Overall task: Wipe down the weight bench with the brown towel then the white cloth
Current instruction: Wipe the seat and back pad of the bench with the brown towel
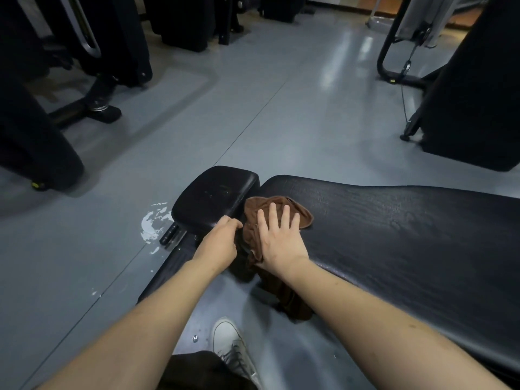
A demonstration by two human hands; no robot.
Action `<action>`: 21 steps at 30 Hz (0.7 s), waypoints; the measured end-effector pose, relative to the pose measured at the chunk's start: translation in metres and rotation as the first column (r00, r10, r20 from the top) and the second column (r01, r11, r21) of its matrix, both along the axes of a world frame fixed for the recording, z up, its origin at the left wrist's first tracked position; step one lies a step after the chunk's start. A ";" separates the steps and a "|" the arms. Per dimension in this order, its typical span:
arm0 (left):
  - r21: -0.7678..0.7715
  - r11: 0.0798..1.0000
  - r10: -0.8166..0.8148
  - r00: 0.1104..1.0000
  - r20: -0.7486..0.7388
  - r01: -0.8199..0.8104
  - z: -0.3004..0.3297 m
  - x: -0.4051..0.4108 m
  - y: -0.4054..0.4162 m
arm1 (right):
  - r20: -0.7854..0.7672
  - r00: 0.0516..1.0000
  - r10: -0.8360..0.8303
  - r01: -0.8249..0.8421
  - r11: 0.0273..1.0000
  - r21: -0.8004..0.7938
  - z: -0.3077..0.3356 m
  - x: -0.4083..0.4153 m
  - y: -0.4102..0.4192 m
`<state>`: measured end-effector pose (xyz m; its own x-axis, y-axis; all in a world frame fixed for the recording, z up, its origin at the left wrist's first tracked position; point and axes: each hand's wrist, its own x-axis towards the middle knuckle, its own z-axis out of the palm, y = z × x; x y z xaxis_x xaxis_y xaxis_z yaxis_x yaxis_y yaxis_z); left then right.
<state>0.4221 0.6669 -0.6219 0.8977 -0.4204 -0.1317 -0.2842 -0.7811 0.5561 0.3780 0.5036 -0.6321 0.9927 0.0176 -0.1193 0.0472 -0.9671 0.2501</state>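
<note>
Two hands work at the near end of the bench (394, 220): your right hand (277, 237) lies flat, fingers spread, pressing the brown towel (253, 209) onto the long pad beside the gap, part of the towel hanging off the near edge. Your left hand (221, 240) curls at the edge of the small seat pad (213, 195). You're on the first step, the towel pass. Next, sweep rightward along the pad's long axis. No white cloth is in view.
</note>
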 end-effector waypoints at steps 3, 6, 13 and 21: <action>-0.047 0.996 0.075 0.997 -0.013 -0.075 -0.002 0.004 -0.006 | -0.007 1.000 0.003 -0.003 1.000 0.018 -0.002 0.014 0.015; -0.036 0.992 0.117 0.993 -0.036 -0.118 0.001 0.007 -0.011 | -0.006 1.000 -0.003 0.004 0.999 0.038 -0.002 0.018 0.019; -0.015 0.990 0.140 0.986 -0.089 -0.142 0.004 0.006 -0.016 | -0.017 0.999 0.037 -0.037 0.998 -0.042 0.006 -0.009 0.000; 0.037 0.998 0.049 0.992 -0.120 -0.045 0.008 -0.015 -0.024 | 0.025 1.000 -0.013 0.015 0.996 -0.083 0.019 -0.061 -0.046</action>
<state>0.4067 0.6434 -0.6142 0.8932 -0.3714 -0.2536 -0.1792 -0.8111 0.5567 0.3174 0.4571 -0.6127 0.9954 -0.0054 -0.0958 0.0267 -0.9433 0.3308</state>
